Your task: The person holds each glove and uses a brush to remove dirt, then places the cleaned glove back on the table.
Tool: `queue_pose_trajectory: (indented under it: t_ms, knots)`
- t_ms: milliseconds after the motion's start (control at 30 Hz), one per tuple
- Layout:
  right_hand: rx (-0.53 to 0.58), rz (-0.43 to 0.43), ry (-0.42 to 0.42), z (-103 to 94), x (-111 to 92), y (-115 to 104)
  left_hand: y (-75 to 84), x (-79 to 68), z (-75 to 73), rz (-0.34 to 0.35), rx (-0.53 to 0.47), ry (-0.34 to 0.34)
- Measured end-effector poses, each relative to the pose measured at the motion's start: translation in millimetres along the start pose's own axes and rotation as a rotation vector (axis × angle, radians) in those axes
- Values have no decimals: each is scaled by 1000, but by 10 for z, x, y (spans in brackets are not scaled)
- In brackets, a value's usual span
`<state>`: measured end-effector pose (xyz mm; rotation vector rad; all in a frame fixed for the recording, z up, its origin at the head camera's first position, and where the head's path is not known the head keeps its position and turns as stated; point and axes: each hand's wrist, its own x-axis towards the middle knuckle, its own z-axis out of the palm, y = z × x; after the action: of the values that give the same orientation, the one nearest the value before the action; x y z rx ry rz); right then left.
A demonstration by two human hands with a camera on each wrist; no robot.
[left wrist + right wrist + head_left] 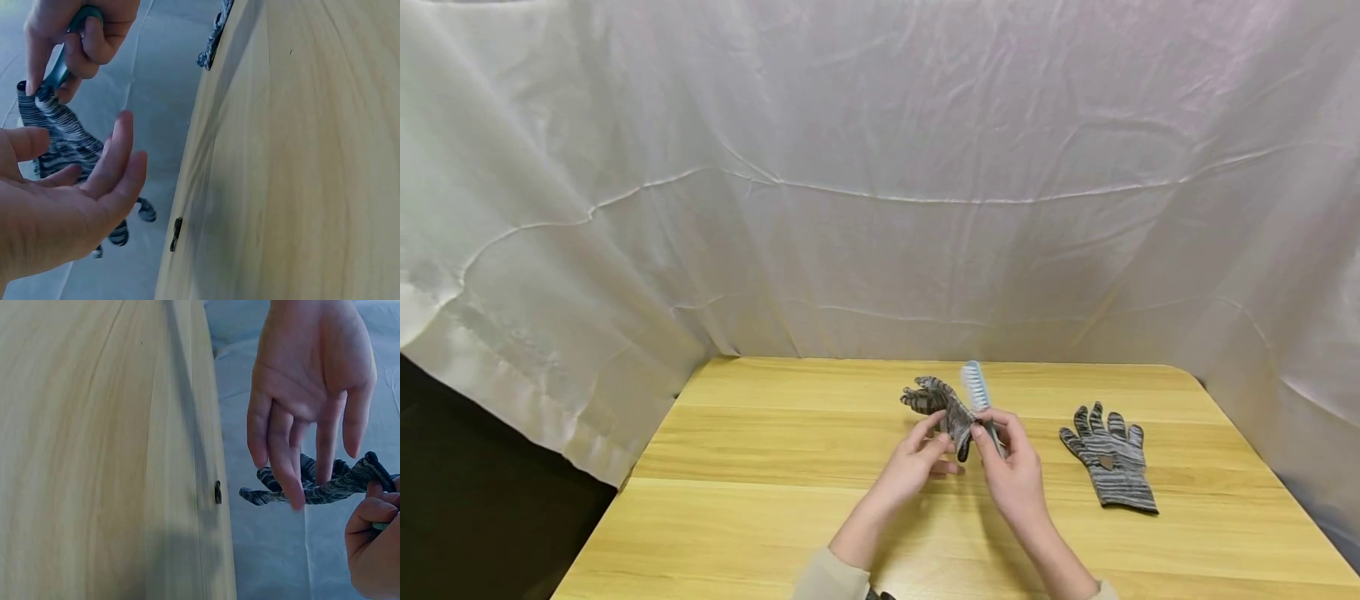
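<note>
At right hand (1017, 473), striped glove (957, 417), cuff (963, 452) pinched

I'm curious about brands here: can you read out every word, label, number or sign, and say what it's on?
There is no readable text in any view.
Brown patch on the flat glove: too small to read, if it bears anything.
Held glove and brush: no lettering visible.

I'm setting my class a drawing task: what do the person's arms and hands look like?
The left hand and right hand are bare, with no rings showing. The left sleeve is pale beige; only a sliver of the right sleeve, similarly pale, shows. A small dark thing beside the left sleeve is too cut off to identify.
</note>
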<state>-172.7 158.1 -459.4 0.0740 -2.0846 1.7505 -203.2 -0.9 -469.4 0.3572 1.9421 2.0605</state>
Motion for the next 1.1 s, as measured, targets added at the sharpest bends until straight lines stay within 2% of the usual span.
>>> queue_pose_trajectory:
  t_ms: [233, 367, 533, 800, 1100]
  knots:
    - [97, -45, -43, 63, -52, -14, -16, 11, 15, -33, -129, -15]
    - [105, -57, -28, 87, -64, -12, -19, 11, 25, -34, -199, -2]
    - [70, -49, -1, 87, -65, -6, -14, 13, 25, -22, -251, 69]
    - [35, 13, 8, 71, -54, 16, -20, 29, 10, 38, -246, 195]
    - [-83, 45, 13, 78, -48, 55, -23, 45, -11, 109, -335, 271]
